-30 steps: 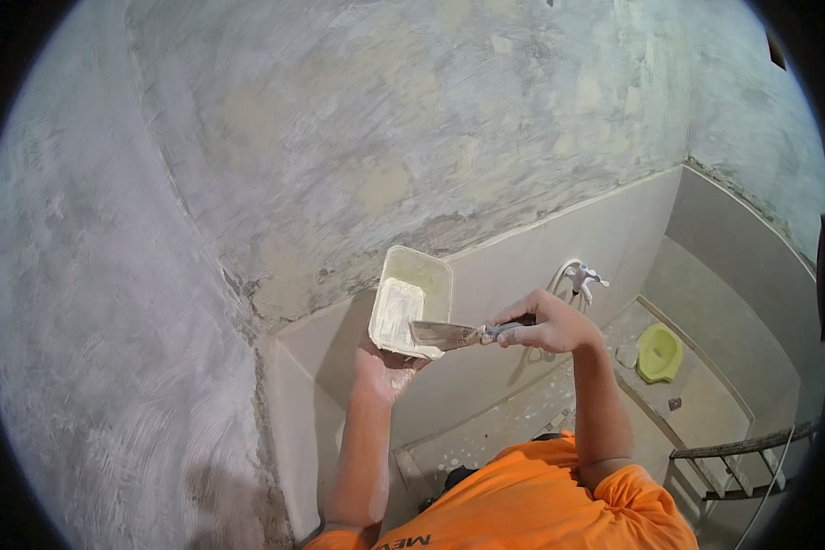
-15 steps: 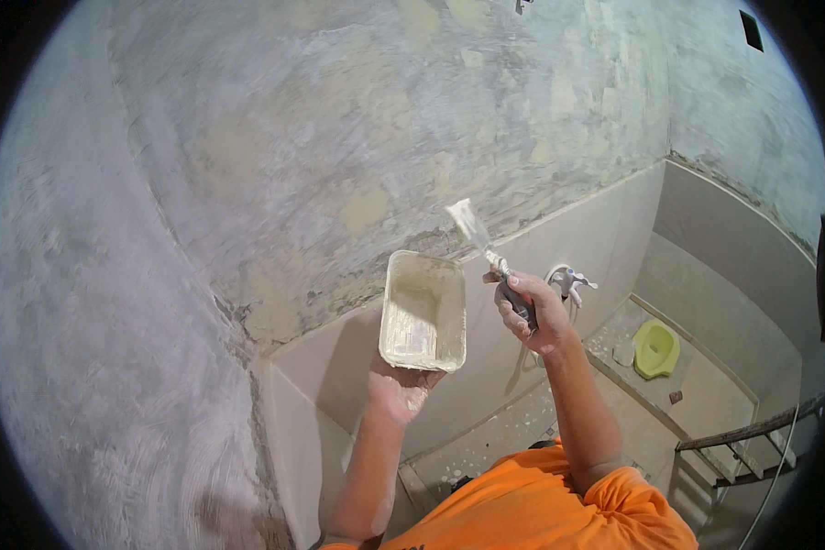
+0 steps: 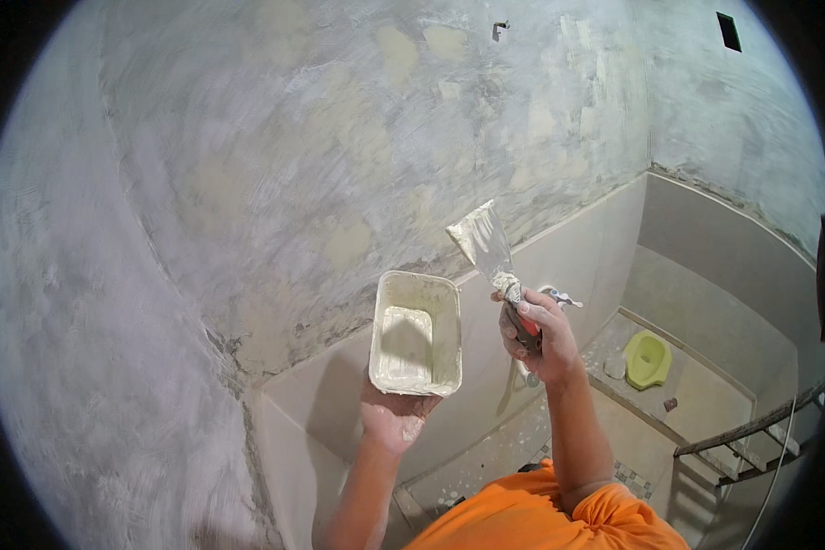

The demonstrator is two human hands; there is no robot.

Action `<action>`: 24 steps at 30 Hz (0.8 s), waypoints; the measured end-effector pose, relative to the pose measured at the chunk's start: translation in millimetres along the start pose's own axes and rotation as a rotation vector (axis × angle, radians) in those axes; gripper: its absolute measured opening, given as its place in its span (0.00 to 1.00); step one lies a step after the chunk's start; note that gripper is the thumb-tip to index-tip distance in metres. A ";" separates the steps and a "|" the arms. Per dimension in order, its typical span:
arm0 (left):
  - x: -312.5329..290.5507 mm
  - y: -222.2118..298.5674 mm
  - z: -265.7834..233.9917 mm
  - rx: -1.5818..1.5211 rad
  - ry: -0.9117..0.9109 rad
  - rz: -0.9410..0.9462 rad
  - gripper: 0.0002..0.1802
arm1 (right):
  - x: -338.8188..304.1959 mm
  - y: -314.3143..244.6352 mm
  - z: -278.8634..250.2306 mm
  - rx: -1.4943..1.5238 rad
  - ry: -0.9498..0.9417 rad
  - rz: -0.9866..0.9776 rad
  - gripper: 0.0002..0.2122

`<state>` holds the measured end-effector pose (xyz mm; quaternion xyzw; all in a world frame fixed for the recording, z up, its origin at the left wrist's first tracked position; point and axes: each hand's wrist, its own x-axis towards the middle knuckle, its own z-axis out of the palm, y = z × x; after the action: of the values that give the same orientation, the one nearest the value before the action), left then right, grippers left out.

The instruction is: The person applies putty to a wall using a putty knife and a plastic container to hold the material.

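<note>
My left hand (image 3: 397, 417) grips a pale rectangular plastic tub (image 3: 445, 344) from underneath, its open top tipped toward me. Cream-coloured putty smears the tub's walls, and a thin layer lies at the bottom. To the right of it, my right hand (image 3: 543, 337) is closed round the dark and red handle of a putty knife (image 3: 488, 240). The knife's wide blade points up and left, with putty along its edge and more caked where blade meets handle. Blade and tub are apart. Both hands have white smears on them.
A patchy grey plastered wall (image 3: 275, 174) rises ahead and at left, above pale tiles (image 3: 486, 339). At the right are a tap (image 3: 559, 296), a green squat toilet (image 3: 648, 359) on a raised step, and a ladder (image 3: 752, 435). A small pipe outlet (image 3: 500, 30) sticks out of the wall.
The putty knife has turned, so its blade now shows its broad face. The view has shifted slightly upward, and the tub and both hands sit a little lower in it.
</note>
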<state>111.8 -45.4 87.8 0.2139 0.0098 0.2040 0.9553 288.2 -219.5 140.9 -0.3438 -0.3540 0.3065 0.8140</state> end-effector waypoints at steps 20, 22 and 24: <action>59.0 -28.1 67.4 -0.024 -0.246 -0.190 0.37 | -4.9 -59.6 -27.8 -0.271 0.138 -0.174 0.18; 74.0 -36.2 69.5 -0.062 -0.247 -0.227 0.37 | -1.0 -60.5 -41.9 -0.283 0.181 -0.199 0.19; 89.9 -46.5 73.4 -0.068 -0.213 -0.255 0.36 | 4.2 -66.6 -52.7 -0.299 0.239 -0.217 0.21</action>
<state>220.0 -78.0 141.5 0.1990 -0.0714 0.0577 0.9757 349.0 -272.7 167.1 -0.4543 -0.3314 0.1182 0.8184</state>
